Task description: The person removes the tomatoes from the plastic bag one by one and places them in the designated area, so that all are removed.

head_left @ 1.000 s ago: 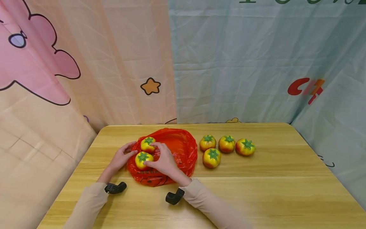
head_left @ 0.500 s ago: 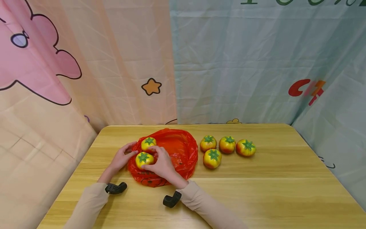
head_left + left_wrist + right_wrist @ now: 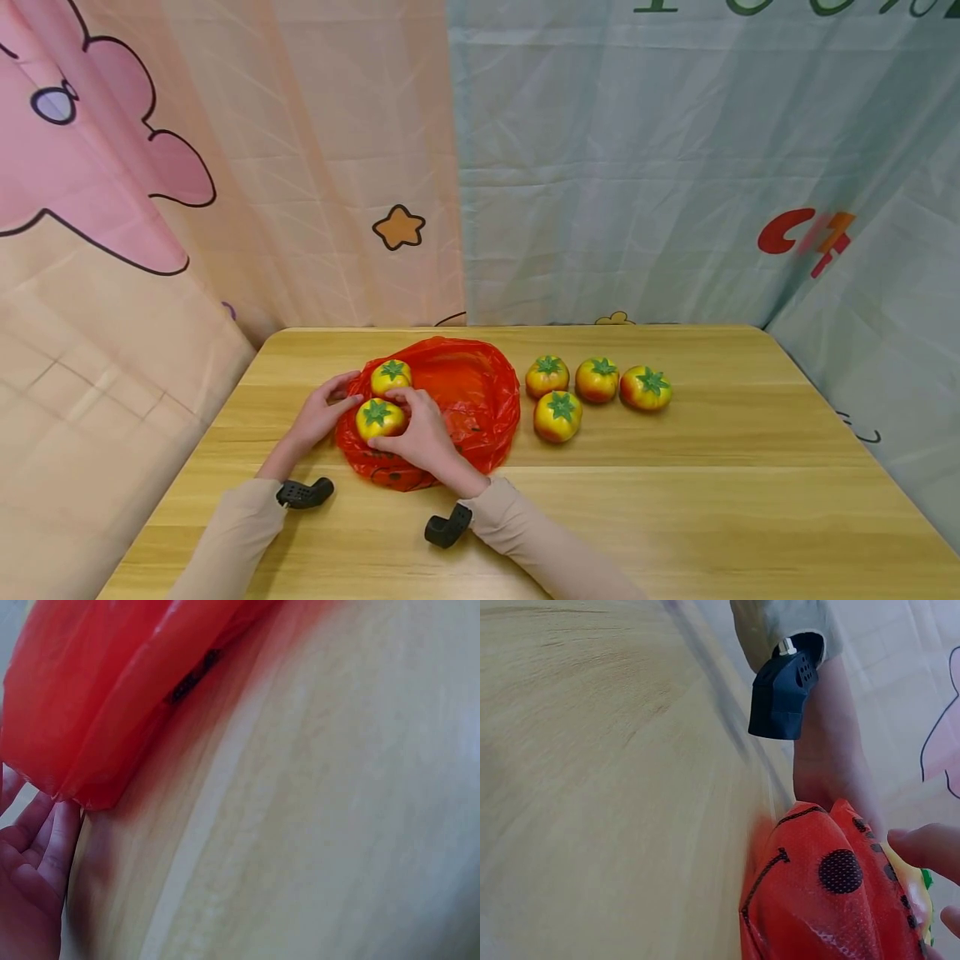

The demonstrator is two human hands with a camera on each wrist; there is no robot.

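Observation:
In the head view a red plastic bag point(image 3: 480, 400) lies spread on the table with its mouth upward. Two yellow-red toy tomatoes with green star tops sit at its left side, a rear tomato point(image 3: 391, 377) and a front tomato point(image 3: 379, 419). My right hand point(image 3: 423, 429) has its thumb and fingers around the front tomato, thumb on the near side. My left hand point(image 3: 318, 412) holds the bag's left rim; in the left wrist view its fingers point(image 3: 66, 832) meet the bag's edge. The right wrist view shows the bag's printed side point(image 3: 810, 885) and part of a tomato.
Right of the bag, several more toy tomatoes point(image 3: 557, 417) rest on the wooden table point(image 3: 675, 500), three in a back row. A printed curtain point(image 3: 360, 167) hangs behind. Each wrist carries a black camera mount point(image 3: 304, 493).
My right hand has slid slightly down and left, its fingers now lower around the front tomato and away from the rear one. The left hand and bag stay put.

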